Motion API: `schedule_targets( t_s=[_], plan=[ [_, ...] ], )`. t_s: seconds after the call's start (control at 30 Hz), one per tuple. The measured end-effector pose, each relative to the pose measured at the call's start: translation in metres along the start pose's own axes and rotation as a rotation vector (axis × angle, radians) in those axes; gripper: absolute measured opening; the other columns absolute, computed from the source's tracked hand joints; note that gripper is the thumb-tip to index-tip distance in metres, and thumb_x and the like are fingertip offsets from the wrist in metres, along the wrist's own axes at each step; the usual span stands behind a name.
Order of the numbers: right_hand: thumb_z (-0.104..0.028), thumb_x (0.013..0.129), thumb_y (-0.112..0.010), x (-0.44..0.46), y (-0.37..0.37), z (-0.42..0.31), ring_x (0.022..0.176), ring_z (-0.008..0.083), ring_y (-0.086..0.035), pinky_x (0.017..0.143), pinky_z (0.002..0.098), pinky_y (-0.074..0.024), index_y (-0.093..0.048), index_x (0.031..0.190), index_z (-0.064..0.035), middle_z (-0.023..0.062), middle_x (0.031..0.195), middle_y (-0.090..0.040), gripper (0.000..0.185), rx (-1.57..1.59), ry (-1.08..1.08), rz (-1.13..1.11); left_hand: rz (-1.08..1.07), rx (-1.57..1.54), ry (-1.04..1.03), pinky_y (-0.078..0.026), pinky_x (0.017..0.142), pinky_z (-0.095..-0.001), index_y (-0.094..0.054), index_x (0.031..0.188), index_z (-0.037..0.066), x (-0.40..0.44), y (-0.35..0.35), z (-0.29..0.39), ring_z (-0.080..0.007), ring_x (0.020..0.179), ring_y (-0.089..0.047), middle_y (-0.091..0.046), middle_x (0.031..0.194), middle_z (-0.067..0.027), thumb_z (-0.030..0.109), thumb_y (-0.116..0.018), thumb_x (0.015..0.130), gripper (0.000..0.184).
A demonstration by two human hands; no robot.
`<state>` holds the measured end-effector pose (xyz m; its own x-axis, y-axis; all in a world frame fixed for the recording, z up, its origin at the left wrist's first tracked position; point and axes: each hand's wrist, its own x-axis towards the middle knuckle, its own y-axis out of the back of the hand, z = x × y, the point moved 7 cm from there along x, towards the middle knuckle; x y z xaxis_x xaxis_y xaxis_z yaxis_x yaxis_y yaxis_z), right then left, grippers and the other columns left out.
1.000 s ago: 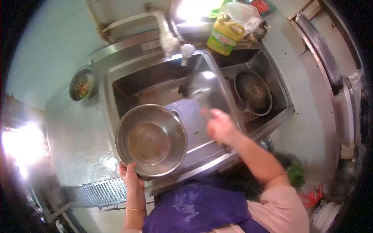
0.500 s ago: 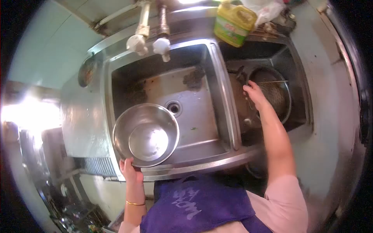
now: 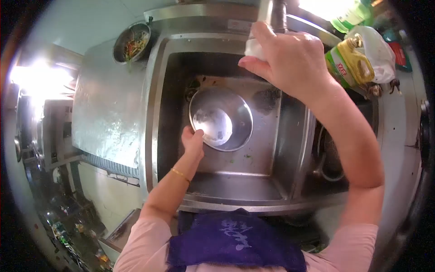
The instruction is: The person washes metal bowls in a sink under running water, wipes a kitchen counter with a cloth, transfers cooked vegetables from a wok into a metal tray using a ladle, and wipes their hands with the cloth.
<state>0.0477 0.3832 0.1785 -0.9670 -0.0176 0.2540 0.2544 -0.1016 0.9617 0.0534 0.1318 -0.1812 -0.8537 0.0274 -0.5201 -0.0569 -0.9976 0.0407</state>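
A stainless steel bowl (image 3: 240, 115) is down inside the left sink basin (image 3: 235, 188), tipped a little, with bright light glaring on its inner base. My left hand (image 3: 192, 141) grips the bowl's near-left rim, thumb on the inside. Above the basin's far edge, my right hand (image 3: 294, 63) is closed round a white tap (image 3: 254, 49), thumb and index finger on either side of its end. The other fingers are hidden behind the hand. Whether water is running cannot be made out.
A pan of food scraps (image 3: 132, 43) stands on the metal counter (image 3: 106, 99) to the left. At the back right are a yellow-green jug (image 3: 351, 63), a white plastic bag (image 3: 374, 52) and a green bottle (image 3: 353, 16). The right basin holds a round strainer (image 3: 333, 154).
My right hand has left the strainer in the right basin and reached up to the tap. My left hand has moved the bowl forward and deeper into the left basin. The view has shifted.
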Motion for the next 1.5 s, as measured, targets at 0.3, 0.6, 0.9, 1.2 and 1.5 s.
schedule_targets(
  t_s=[0.3,0.6,0.9,1.2,1.5],
  plan=[
    [-0.035,0.077,-0.067,0.023,-0.017,0.004,0.069,0.0356,-0.064,0.062,0.0454,-0.0493,-0.053,0.09,-0.005,0.0144,0.07,-0.062,0.035,-0.051,0.401,-0.244,-0.088,-0.086,-0.037,-0.044,0.067,-0.0262,-0.051,0.088,0.002,0.06,-0.031,-0.001,-0.0126,0.074,-0.054,-0.057,0.083,-0.0043,-0.004,-0.057,0.075,0.016],
    [-0.021,0.067,-0.063,-0.052,-0.016,-0.062,0.071,0.0158,-0.058,0.062,0.0325,-0.0471,-0.058,0.075,-0.0164,0.0007,0.074,-0.057,0.01,0.111,0.996,0.222,-0.108,-0.137,0.017,-0.048,0.076,-0.0329,-0.053,0.104,-0.001,0.083,-0.032,-0.026,-0.0196,0.086,-0.06,-0.062,0.098,-0.0105,-0.003,-0.056,0.079,0.026],
    [-0.007,0.077,-0.064,-0.173,-0.426,0.065,0.116,0.0442,-0.047,0.099,0.0474,-0.0415,-0.055,0.123,-0.0142,0.0222,0.123,-0.052,0.048,0.032,-0.412,-0.505,0.19,0.025,0.015,-0.046,0.078,-0.0341,-0.057,0.097,-0.002,0.116,0.005,-0.096,-0.0198,0.085,-0.057,-0.062,0.094,-0.0107,0.015,-0.065,0.081,0.025],
    [0.002,0.072,-0.067,-0.152,-0.321,0.062,0.113,0.0273,-0.053,0.098,0.0378,-0.0404,-0.057,0.113,0.0021,0.0161,0.115,-0.057,0.042,0.697,-0.714,0.314,0.187,-0.091,0.072,-0.044,0.072,-0.0314,-0.058,0.09,0.002,0.137,-0.015,-0.108,-0.0155,0.078,-0.053,-0.06,0.084,-0.0068,0.037,-0.071,0.084,0.038],
    [-0.01,0.078,-0.055,-0.08,-0.452,-0.144,0.106,0.0365,-0.056,0.091,0.044,-0.0453,-0.055,0.117,-0.0047,0.0205,0.112,-0.059,0.039,0.571,0.226,-0.761,-0.06,-0.139,0.063,-0.045,0.069,-0.031,-0.059,0.092,0.003,0.155,-0.038,-0.087,-0.0136,0.077,-0.054,-0.062,0.084,-0.0049,0.024,-0.07,0.083,0.025]
  ],
)
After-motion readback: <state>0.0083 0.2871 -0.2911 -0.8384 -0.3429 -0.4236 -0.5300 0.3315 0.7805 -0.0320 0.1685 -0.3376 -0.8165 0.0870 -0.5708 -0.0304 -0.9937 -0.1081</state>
